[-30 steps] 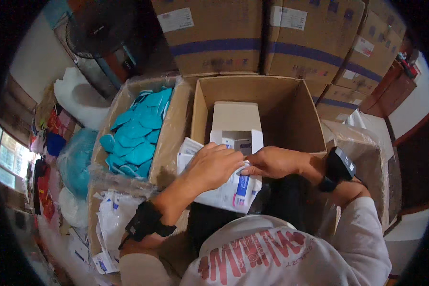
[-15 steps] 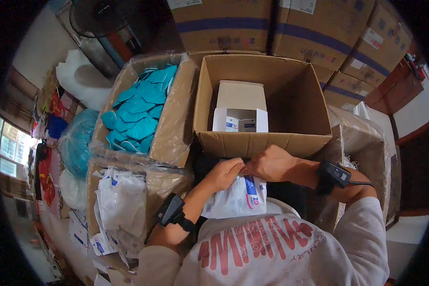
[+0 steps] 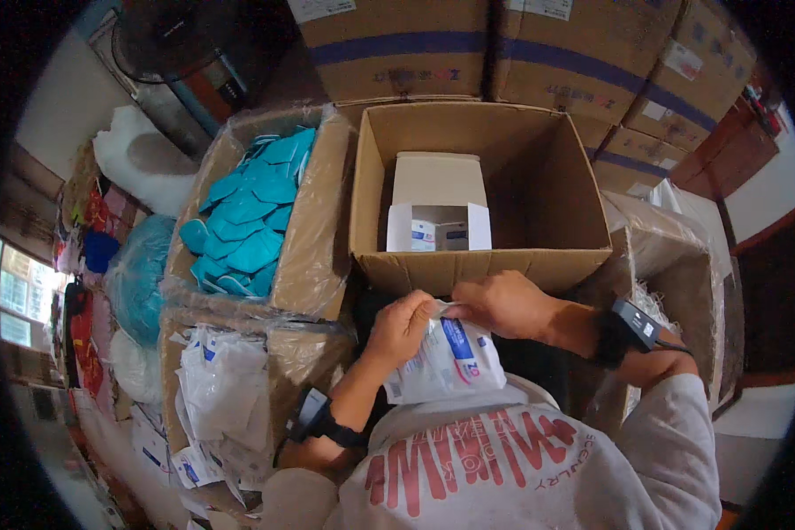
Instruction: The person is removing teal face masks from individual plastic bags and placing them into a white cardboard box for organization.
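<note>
A white plastic pouch (image 3: 446,360) with a blue and pink print lies against my lap, its top edge raised between my hands. My left hand (image 3: 403,329) pinches the top edge on its left side. Close beside it, my right hand (image 3: 506,303) grips the same edge, fingers curled in. Just beyond my hands stands a large open cardboard box (image 3: 481,271). Inside that is a smaller white box (image 3: 439,179) with its lid raised and some printed packets in it. What the pouch contains is hidden.
At the left, a plastic-lined carton (image 3: 319,247) holds many teal face masks (image 3: 249,208). Below it, another carton (image 3: 309,353) holds white pouches (image 3: 225,389). An open carton (image 3: 680,265) stands at the right. Closed cartons (image 3: 583,57) are stacked behind.
My hands have drawn the pouch's top edge up, so more of it shows between my fingers. The left hand has turned more upright. The whole view has shifted slightly.
</note>
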Available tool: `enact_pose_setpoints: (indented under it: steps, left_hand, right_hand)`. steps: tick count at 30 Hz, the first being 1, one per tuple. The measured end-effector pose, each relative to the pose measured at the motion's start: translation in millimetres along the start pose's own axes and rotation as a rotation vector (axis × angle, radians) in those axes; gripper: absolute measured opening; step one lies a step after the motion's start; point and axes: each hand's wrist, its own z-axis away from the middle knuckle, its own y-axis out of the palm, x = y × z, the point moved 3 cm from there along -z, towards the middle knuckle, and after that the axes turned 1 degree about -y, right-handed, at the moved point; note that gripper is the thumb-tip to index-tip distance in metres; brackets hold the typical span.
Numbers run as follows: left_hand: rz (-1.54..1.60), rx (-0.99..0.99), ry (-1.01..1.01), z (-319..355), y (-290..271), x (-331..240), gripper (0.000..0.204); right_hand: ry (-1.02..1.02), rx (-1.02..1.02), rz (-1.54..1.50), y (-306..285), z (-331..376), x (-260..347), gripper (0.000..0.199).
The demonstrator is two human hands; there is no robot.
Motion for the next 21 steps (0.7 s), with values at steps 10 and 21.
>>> enact_pose_setpoints:
  steps: [10,21]
  left_hand:
    - [-0.101,-0.127,0.223,10,-2,-18,0.016]
    - [-0.371,0.115,0.277,2,-24,-26,0.014]
  right_hand:
    - [0.134,-0.273,-0.296,9,22,1,0.029]
    - [0.156,0.095,-0.789,21,6,0,0.025]
